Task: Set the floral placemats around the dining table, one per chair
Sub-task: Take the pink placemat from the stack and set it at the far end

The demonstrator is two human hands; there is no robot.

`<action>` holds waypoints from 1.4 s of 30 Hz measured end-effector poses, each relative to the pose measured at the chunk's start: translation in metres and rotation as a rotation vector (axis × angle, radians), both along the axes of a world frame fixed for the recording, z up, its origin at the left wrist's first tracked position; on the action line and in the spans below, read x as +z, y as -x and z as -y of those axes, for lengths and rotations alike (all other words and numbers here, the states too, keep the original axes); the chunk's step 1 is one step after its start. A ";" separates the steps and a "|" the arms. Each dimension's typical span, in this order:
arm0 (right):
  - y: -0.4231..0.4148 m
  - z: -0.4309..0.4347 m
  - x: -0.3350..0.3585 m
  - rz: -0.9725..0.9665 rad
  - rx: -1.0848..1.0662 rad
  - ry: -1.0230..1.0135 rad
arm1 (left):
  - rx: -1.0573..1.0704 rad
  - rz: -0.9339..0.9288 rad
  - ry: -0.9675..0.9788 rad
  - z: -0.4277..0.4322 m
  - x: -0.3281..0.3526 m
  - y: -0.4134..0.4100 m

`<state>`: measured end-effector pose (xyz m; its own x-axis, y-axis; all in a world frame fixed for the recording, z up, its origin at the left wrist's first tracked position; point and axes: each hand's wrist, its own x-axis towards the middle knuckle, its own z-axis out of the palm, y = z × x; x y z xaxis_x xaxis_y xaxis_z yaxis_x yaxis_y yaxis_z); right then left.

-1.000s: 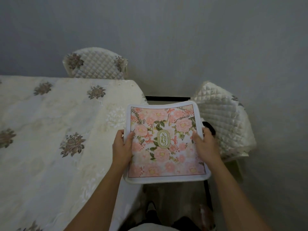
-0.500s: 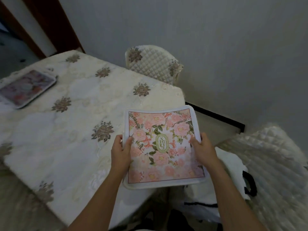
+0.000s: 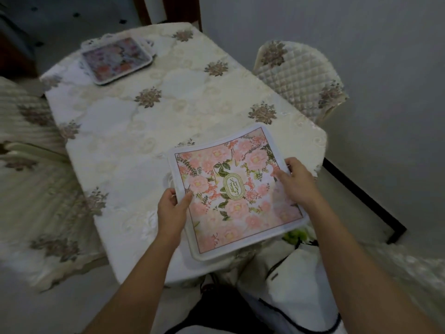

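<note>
From the head camera, you look down at a dining table (image 3: 144, 131) draped in a cream embroidered cloth. Your left hand (image 3: 172, 210) pinches the left edge of a square pink floral placemat with a white border (image 3: 237, 189), thumb on top. Your right hand (image 3: 297, 183) grips its right edge, fingers curled over. The mat sits over the table's near right corner, its near edge past the rim; whether it touches the cloth is unclear. A second floral placemat (image 3: 116, 60) lies flat at the far left corner. A quilted cream chair (image 3: 298, 75) stands at the right side.
</note>
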<state>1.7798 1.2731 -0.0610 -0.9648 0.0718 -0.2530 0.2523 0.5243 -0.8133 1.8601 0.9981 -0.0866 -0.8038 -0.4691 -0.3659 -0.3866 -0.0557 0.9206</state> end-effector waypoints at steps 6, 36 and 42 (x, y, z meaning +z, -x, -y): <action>0.051 0.007 -0.017 0.028 0.167 -0.132 | 0.079 0.123 -0.158 0.000 -0.022 0.002; 0.060 -0.016 -0.119 0.182 0.043 0.071 | 0.245 0.342 -0.106 -0.027 -0.076 0.000; 0.059 -0.016 -0.118 0.177 0.038 0.036 | 0.231 0.358 -0.100 -0.027 -0.082 -0.005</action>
